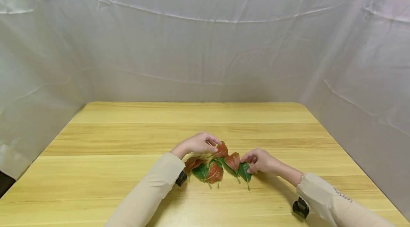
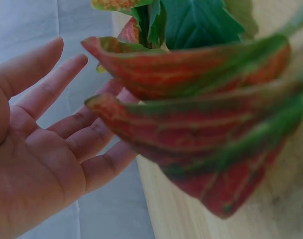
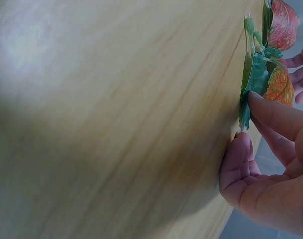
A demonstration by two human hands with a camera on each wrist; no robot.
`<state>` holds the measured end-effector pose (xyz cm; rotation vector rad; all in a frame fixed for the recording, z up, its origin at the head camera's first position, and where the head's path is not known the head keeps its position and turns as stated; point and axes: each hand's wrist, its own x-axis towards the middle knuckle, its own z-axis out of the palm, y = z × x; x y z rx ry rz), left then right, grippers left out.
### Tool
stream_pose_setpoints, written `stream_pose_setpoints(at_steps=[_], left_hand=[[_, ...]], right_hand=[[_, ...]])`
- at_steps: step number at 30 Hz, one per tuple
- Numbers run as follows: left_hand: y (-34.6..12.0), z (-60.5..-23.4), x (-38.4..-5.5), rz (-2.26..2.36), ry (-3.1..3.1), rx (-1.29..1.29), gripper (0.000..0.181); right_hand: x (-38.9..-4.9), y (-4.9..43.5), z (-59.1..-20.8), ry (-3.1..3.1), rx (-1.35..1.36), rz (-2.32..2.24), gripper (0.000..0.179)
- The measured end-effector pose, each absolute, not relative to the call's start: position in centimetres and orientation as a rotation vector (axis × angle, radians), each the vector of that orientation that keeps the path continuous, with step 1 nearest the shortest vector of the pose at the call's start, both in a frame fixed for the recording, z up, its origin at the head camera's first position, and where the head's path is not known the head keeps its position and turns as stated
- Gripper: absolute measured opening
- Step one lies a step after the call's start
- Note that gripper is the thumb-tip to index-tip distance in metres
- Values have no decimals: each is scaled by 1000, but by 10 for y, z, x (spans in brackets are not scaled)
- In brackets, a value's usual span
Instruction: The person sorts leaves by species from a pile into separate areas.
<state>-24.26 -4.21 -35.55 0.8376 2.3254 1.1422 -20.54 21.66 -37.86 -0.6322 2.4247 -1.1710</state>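
Several artificial leaves, red and green, lie overlapping near the middle of the table. My left hand (image 1: 199,143) is at the back of the group, its fingertips right beside the rearmost red leaf (image 1: 221,149). In the left wrist view its fingers (image 2: 52,89) are loosely spread, partly behind two curled red leaves (image 2: 191,124). My right hand (image 1: 262,161) is at the right end of the group. Its thumb and forefinger pinch the rightmost green leaf (image 1: 245,172), whose stem points toward me. The right wrist view shows the fingertips at this leaf's edges.
The leaves rest on a light wooden table (image 1: 105,177). More red leaves (image 1: 193,163) bunch at the left end, close to the left wrist camera (image 1: 181,178). A pale grey sheet (image 1: 205,52) hangs behind and along both sides of the table.
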Motion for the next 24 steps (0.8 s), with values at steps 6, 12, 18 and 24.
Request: stream_pose_setpoints(at_steps=[6, 12, 18, 24], left_hand=[[-38, -358, -244, 1126, 2323, 820, 27], [-34, -360, -245, 1101, 2339, 797, 26], [-31, -360, -245, 1087, 2352, 784, 25], [-30, -358, -245, 1082, 2381, 785, 22]], right_hand=[[-206, 216, -378, 2435, -636, -1153, 31], [-206, 215, -377, 2433, -649, -1149, 30], [-205, 215, -375, 2410, -645, -1176, 30], [-206, 215, -376, 2424, -643, -1150, 30]])
